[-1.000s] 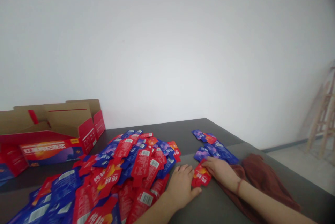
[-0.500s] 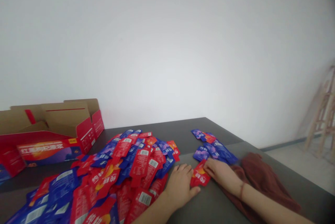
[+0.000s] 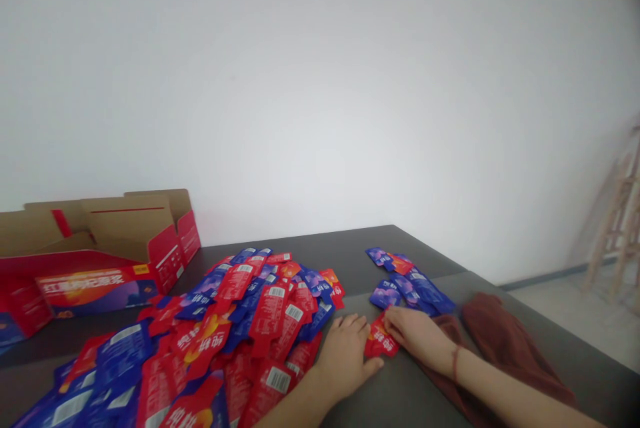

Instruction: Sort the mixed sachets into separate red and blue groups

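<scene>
My left hand point(image 3: 345, 356) lies flat on the dark table, palm down with the thumb apart, between the big heap and a red sachet point(image 3: 379, 340). The fingers of my right hand point(image 3: 417, 333) are bent together over the right edge of that red sachet, which lies on the table; my fingertips are partly hidden. Just beyond it is a small group of mostly blue sachets point(image 3: 431, 293). To the left spreads a large mixed heap of red and blue sachets point(image 3: 270, 311), some with barcodes facing up.
An open red cardboard box point(image 3: 173, 251) with brown inner flaps stands at the back left. A brown cloth point(image 3: 505, 341) lies crumpled under and beside my right forearm. The table point(image 3: 345, 248) meets a white wall; a wooden ladder-like stand point(image 3: 620, 221) is off to the right.
My right hand's fingers slid slightly right along the red sachet, then back left over it. My left hand stays where it was. The heap looks the same.
</scene>
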`<action>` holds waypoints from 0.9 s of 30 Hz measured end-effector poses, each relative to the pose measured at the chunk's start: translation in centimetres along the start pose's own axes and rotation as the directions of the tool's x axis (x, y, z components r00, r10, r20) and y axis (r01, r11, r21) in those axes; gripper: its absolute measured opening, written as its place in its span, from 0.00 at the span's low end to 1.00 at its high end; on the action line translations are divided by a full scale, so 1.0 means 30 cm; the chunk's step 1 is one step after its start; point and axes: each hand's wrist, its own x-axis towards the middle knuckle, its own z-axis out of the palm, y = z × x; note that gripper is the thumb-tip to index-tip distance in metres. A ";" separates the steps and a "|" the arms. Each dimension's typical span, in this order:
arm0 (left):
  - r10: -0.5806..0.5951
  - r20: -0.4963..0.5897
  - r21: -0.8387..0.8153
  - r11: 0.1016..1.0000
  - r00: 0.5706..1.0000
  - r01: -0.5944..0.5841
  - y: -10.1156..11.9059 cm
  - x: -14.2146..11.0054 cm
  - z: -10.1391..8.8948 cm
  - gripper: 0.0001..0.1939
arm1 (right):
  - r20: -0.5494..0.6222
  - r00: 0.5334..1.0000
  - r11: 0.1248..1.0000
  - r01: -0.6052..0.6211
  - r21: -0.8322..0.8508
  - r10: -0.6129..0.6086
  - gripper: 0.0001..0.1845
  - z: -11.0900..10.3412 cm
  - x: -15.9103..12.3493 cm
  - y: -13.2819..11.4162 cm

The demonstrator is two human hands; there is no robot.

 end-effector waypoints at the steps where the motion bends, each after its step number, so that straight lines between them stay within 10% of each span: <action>1: -0.002 -0.002 0.001 1.000 1.000 0.002 0.000 0.000 0.000 0.30 | 0.003 1.000 1.000 -0.006 -0.016 0.006 0.11 -0.003 0.001 -0.002; 27: -0.008 0.022 -0.015 1.000 1.000 0.009 0.004 0.003 -0.005 0.30 | -0.027 0.999 0.986 0.013 -0.166 -0.018 0.13 0.000 0.009 -0.005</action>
